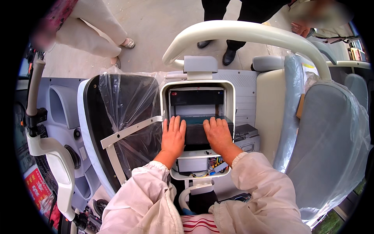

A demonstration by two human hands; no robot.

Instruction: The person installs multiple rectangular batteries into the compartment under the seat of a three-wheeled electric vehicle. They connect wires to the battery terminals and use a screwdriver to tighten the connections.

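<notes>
Black block (194,134): located inside the white frame (233,97), between the hands and nearer the body than the dark panel (194,98) with the red fitting.
Left hand (173,136): palm down, fingers extended along the block's left end and the frame edge; nothing appears to be gripped.
Right hand (219,134): laid flat over the block's right part, fingers extended, unwrapped.
Pressure: should be applied evenly by both hands, as tilting could cause jamming.
Fingertips: should be kept clear of the gap between block and frame; exact contact cannot be told.
Wires (213,163): left exposed below, beside the grey box (193,164); pinching should be avoided.
</notes>
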